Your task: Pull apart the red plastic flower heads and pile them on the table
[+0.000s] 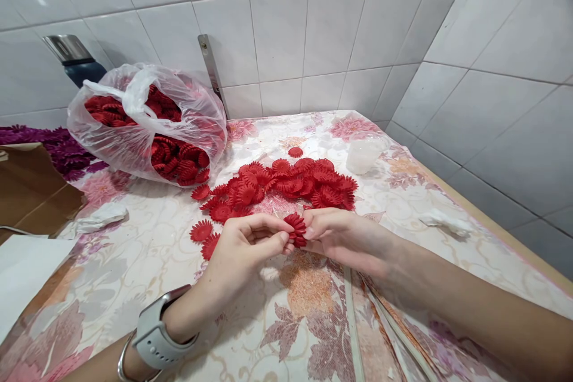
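L hand [253, 242] & R hand [347, 236]: fingers of both pinch 1 red flower piece [297, 227] from opp. sides, above the worktop [152, 262], just in front of the pile of red pieces [308, 179]. Clear plastic bag [210, 116] w/ more red pieces sits at rear L, beside blue bottle [84, 71]. White mark on brown packaging [40, 191], far L, is cut off at edge of view & illegible.

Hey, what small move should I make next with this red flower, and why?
Perhaps gently spread the held flower wider: its petals look bunched, and your left hand and right hand are both at it.
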The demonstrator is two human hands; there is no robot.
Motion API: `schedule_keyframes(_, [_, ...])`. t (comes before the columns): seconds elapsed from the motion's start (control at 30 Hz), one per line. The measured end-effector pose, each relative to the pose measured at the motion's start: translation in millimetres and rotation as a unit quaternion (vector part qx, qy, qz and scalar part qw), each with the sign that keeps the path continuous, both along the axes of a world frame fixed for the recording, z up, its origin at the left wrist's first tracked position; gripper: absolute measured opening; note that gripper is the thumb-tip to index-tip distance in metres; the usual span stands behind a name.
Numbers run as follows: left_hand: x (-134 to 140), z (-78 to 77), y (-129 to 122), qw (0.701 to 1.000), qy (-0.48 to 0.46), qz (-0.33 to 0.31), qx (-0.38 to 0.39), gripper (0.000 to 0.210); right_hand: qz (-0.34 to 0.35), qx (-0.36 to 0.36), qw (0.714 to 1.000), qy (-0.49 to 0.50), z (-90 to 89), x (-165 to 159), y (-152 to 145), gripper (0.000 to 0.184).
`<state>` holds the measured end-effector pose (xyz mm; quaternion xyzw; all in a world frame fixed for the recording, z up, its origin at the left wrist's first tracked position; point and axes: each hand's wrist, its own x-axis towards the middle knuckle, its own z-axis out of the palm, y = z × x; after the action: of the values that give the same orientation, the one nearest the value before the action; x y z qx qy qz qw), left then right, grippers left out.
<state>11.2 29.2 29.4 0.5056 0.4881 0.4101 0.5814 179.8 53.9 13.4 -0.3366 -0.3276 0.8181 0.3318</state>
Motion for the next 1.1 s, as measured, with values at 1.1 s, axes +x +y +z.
schedule_keyframes(1.1, [-1,-10.0,9,0.996,0.036,-0.034,-0.077,0.011,-0.055,0.315,0.922,-0.217,-2.3,-6,-7,0.005])
